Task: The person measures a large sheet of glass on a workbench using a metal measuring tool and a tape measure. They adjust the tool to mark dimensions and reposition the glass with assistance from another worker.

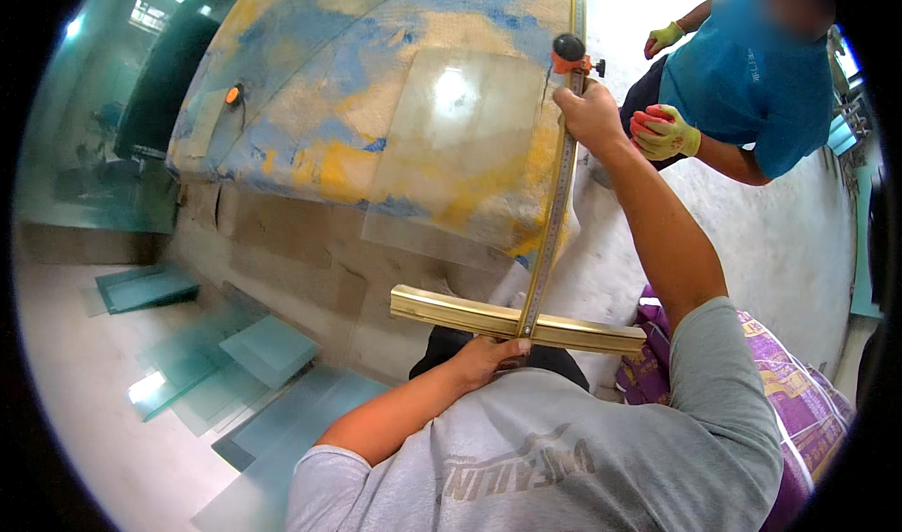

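Note:
A brass T-shaped glass-cutting ruler (554, 213) lies along the right side of the padded table, its long scale running away from me. The crossbar (442, 308) is close to my body, beyond the near table edge. My left hand (489, 358) is closed on that crossbar by the joint, thumb on top and other fingers partly hidden. My right hand (592, 117) is closed around the ruler just below an orange sliding cutter head (568, 55) with a black knob. To the ruler's left lies a clear glass sheet (451, 138), overhanging the near edge.
The table (319, 81) has a worn blue and yellow cover; an orange round object (233, 94) sits at its left. Glass pieces (268, 349) lie on the floor at left. A gloved co-worker (752, 72) stands at right. Purple wrapped bundles (780, 372) are by my right side.

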A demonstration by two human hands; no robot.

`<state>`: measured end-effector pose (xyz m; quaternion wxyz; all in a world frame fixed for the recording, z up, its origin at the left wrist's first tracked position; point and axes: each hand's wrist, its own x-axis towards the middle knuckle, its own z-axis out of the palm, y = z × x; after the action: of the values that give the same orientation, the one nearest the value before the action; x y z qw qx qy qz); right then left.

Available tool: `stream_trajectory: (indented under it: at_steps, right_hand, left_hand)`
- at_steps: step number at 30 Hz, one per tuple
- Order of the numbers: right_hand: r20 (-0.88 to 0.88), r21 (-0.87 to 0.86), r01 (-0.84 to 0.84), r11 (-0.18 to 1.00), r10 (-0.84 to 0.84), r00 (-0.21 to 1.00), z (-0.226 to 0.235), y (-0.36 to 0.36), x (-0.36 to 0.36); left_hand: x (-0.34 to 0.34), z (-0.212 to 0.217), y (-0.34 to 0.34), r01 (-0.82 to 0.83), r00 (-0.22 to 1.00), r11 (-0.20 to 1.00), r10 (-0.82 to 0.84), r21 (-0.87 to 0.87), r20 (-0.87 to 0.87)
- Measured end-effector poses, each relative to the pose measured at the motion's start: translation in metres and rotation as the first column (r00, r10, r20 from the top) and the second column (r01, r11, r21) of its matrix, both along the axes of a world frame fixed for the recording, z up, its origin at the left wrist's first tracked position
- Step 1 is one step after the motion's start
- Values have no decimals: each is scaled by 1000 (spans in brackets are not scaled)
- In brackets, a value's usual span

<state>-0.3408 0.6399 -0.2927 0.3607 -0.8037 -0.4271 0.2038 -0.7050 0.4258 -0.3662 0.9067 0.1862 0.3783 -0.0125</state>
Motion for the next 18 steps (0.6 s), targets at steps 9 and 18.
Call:
stream_trajectory:
  at_steps: [9,18]
  right_hand:
    - [-303,339,-82,937,191,934,139,-17,-136]
    - [-252,510,-209,834,377,891,79,-50,-326]
  left_hand:
    - [-76,22,39,349,930,926,-325,142,-171]
    - [-257,167,186,380,917,269,15,885,-398]
